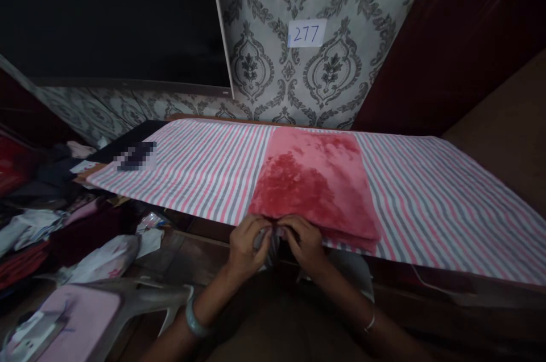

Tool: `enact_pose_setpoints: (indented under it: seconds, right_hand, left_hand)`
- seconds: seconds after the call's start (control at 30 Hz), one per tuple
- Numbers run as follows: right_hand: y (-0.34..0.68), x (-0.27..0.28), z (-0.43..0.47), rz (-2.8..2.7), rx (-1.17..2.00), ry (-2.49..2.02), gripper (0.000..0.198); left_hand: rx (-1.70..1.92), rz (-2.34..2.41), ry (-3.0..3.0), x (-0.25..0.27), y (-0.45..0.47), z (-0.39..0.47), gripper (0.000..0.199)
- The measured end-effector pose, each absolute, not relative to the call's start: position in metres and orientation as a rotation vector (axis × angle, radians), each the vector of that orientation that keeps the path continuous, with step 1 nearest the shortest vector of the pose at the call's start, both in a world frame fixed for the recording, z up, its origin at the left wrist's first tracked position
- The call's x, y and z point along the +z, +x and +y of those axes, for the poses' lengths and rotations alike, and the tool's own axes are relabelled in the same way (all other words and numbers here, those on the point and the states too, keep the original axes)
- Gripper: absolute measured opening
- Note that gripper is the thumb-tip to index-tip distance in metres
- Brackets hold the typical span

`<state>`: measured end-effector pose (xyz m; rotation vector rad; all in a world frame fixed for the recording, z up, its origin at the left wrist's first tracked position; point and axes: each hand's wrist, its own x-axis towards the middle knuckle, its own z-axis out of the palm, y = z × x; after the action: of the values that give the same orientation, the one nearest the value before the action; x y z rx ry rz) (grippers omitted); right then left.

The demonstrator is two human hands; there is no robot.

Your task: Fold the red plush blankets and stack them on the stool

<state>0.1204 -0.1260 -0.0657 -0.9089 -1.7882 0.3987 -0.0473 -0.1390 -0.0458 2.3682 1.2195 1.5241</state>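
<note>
A red plush cloth (315, 180), squared and with more than one layer showing at its front edge, lies flat on a striped sheet (205, 163). At its near left corner, my left hand (247, 242) is closed in a pinch on the front edge. Just beside it, my right hand (305, 242) pinches the same edge, its fingertips close to the left ones. What lies between the fingertips is too dark and small to make out in detail. A bangle circles my left wrist and a thin bracelet my right.
The sheet covers a long table against a patterned wall (256, 26) bearing a paper marked 277 (307, 33). A television screen (111, 15) hangs left, above a pixelated dark item (135, 156). Piled clothes (85, 237) and a pink-topped stool (81, 316) stand lower left.
</note>
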Motion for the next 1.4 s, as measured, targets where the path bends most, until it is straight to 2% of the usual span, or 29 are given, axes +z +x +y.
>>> enact_pose_setpoints:
  seconds: [0.17, 0.53, 0.83, 1.17, 1.4]
  right_hand:
    - [0.121, -0.068, -0.13, -1.715, 0.394, -0.886, 0.021]
    - [0.118, -0.07, -0.127, -1.671, 0.344, -0.925, 0.022]
    - [0.114, -0.061, -0.122, -1.538, 0.357, -0.9, 0.018]
    - [0.108, -0.057, -0.118, -1.463, 0.452, -0.918, 0.015]
    - [0.101, -0.062, -0.112, -1.374, 0.683, -0.927, 0.012]
  left_hand:
    - [1.457, 1.398, 2.59, -0.043, -0.049, -0.119, 0.021]
    - [1.246, 1.185, 2.608, -0.035, -0.052, -0.093, 0.016]
    - [1.117, 1.194, 2.701, -0.03, -0.055, -0.091, 0.015]
    - [1.285, 1.14, 2.575, -0.034, -0.043, -0.091, 0.017]
    - [1.274, 1.154, 2.406, -0.039, -0.042, -0.088, 0.017]
